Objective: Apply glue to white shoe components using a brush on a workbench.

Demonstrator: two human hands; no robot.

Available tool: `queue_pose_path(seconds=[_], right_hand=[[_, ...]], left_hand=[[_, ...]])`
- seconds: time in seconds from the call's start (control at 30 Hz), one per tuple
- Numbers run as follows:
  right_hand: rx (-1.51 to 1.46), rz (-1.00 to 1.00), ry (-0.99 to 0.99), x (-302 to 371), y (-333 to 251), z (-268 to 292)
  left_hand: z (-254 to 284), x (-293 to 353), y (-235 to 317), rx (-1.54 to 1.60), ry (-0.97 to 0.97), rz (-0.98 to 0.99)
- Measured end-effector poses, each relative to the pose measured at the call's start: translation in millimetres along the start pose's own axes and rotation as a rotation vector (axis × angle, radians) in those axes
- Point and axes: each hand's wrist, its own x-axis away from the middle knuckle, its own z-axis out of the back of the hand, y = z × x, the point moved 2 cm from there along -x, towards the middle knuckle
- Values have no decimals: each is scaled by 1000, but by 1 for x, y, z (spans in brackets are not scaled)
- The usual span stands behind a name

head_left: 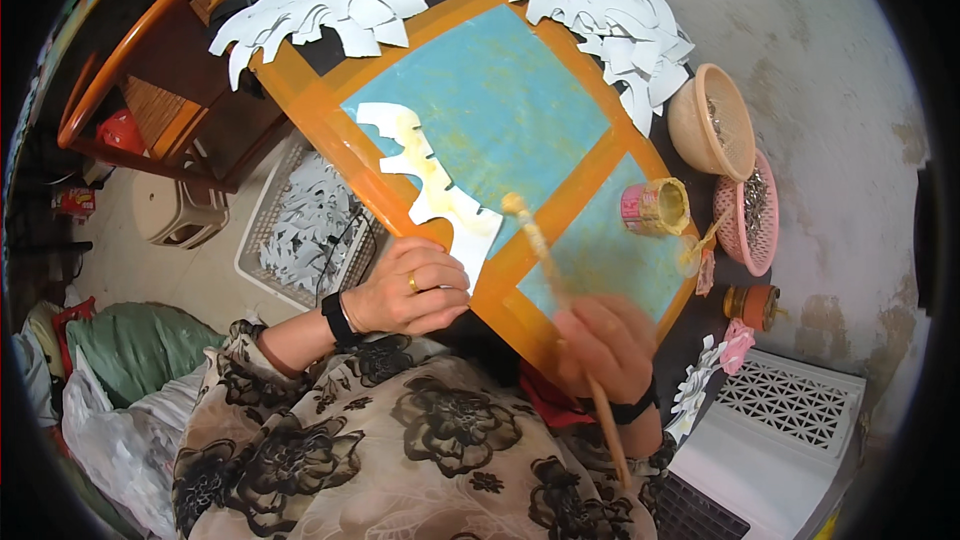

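A white cut-out piece (440,195) with a scalloped edge and small slits lies on the blue sheet of the table (500,90), smeared with something yellowish. My left hand (410,285) is closed at its near end, fingers curled at the table's front edge. My right hand (605,345), blurred by motion, is closed around a long wooden brush (540,245). The brush's yellow-coated tip hovers or rests just right of the piece; I cannot tell if it touches. Further right, an open tin (655,208) with yellow-crusted sides lies or stands tilted in view.
Stacks of white cut pieces lie at the far left (320,18) and far right (625,30). A beige basket (710,120) and a pink basket (750,210) hold small metal parts by the wall. Left of the table are a crate (250,230) of cut pieces and a stool (170,205).
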Motion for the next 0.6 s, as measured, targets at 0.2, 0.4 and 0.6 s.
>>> queue_pose_path(seconds=[0.2,0.4,0.6], right_hand=[[62,-208,485,32,25,69],[-5,-627,631,48,68,89],[-274,-946,620,68,134,50]], left_hand=[[1,-1,-1,-17,-11,-22],[-1,1,1,-28,-12,-10],[-1,-3,3,-44,-16,-24]])
